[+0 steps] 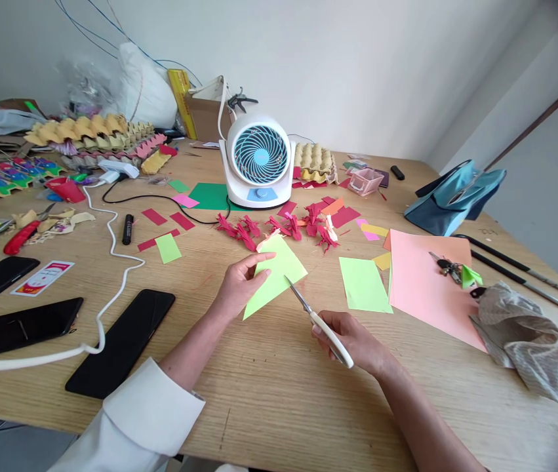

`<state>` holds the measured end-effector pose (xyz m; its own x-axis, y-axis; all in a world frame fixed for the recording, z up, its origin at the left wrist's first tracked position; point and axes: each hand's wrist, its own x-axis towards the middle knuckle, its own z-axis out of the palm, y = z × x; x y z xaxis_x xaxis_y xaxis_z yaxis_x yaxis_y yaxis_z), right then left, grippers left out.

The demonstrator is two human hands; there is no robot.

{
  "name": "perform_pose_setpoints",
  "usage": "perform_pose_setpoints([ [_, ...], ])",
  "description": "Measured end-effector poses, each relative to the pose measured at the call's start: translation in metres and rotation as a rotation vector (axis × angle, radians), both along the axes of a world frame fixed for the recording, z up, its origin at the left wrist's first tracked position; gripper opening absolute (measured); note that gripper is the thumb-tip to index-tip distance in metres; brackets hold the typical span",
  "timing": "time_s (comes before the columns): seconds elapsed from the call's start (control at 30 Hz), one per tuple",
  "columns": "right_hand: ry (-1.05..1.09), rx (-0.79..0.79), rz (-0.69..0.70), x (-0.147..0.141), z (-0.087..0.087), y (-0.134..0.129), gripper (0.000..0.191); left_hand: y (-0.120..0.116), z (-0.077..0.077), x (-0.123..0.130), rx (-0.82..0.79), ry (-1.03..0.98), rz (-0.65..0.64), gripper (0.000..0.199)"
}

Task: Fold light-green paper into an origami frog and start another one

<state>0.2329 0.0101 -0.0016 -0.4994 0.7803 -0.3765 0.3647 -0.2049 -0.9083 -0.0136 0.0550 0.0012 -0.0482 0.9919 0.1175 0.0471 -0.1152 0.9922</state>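
My left hand [240, 283] pinches a light green sheet of paper [279, 267] by its left side, thumb on top. In my right hand [350, 341] is a pair of scissors [328, 334] with white handles. The blade tips lie at the sheet's lower right edge; whether they are cutting into it I cannot tell. Just beyond the sheet several crumpled red paper pieces [291, 226] lie in a row. A second light green sheet [366, 284] rests flat to the right, beside a pink sheet [431, 269].
A white fan [260, 157] stands at the back centre. Phones [124, 341] and a white cable [124, 269] lie on the left. Keys [448, 267] sit on the pink sheet, near a blue bag [456, 196]. Egg cartons [101, 134] are stacked at the back left.
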Motion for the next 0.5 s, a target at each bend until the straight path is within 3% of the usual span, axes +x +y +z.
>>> perform_pose_setpoints([
  [0.5, 0.029, 0.026, -0.018, 0.0008, -0.0044, 0.0006, 0.044, 0.0007, 0.0015, 0.0005, -0.026, -0.037, -0.024, 0.04],
])
